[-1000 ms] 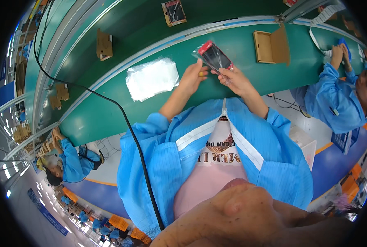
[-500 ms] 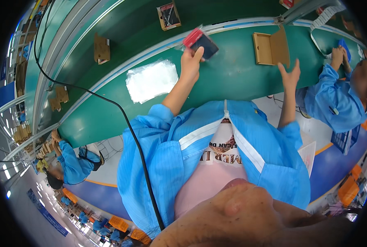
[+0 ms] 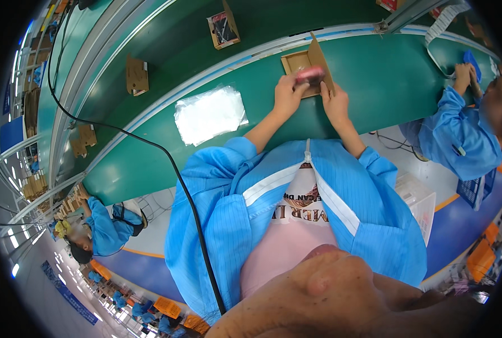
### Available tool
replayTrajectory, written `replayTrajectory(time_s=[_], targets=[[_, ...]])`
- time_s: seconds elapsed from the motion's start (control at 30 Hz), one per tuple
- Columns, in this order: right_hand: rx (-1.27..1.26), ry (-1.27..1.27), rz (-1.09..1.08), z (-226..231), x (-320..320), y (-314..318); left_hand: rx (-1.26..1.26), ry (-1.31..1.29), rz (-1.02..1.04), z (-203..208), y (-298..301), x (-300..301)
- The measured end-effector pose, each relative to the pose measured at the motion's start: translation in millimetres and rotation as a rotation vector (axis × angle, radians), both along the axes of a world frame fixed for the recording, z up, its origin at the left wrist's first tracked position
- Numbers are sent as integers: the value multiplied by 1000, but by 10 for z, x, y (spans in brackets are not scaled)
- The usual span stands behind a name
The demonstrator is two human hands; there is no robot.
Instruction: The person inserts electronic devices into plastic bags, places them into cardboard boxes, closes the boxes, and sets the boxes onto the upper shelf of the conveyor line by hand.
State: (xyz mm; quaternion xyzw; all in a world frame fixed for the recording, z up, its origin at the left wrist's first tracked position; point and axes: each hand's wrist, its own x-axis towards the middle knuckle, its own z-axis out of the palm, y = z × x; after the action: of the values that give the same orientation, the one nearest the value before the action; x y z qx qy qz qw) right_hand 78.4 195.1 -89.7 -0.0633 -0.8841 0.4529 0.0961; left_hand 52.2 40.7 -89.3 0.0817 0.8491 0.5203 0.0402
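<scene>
Pinched in your left hand (image 3: 287, 97) is a red-and-dark flat item (image 3: 311, 74), while your right hand (image 3: 335, 106) grips the near end of the raised lid of the open cardboard box (image 3: 320, 61), thumb on one side and fingers on the other. You have the item over the box's mouth, just beside the upright lid; motion blur hides its outline, so whether it touches the box, and whether it wears any clear wrapping, you cannot tell from here.

By the look of it, you are partway through with this piece. What is done: the box is unfolded, its lid stands up, and the item is at its mouth. What is left, judging from this view: the item is not let go, it does not lie flat in the box, and the lid is not down.

To the left of the box, well apart from it, a stack of clear plastic sheets (image 3: 210, 115) lies on your green bench (image 3: 380, 98). Beyond the box and to its left, past the metal rail, another box (image 3: 228, 44) stands with its flap up and a dark item inside, unclosed too. Farther left of your box is a third carton (image 3: 136, 73), whose contents you can't make out.
</scene>
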Motion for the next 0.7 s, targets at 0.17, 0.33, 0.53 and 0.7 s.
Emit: replayTrajectory(time_s=[0.17,0.33,0.53,0.7], targets=[[31,-37,36,-15,-41,-2,-538,190,147,69,49,-189],[15,-58,60,34,-92,-65,-730,396,96,106,-112,-295],[179,15,77,130,-103,-85,-795,522,-280,-39,-138,-369],[-79,-3,59,-116,-500,131,-376,520,13,75,-308,-253]])
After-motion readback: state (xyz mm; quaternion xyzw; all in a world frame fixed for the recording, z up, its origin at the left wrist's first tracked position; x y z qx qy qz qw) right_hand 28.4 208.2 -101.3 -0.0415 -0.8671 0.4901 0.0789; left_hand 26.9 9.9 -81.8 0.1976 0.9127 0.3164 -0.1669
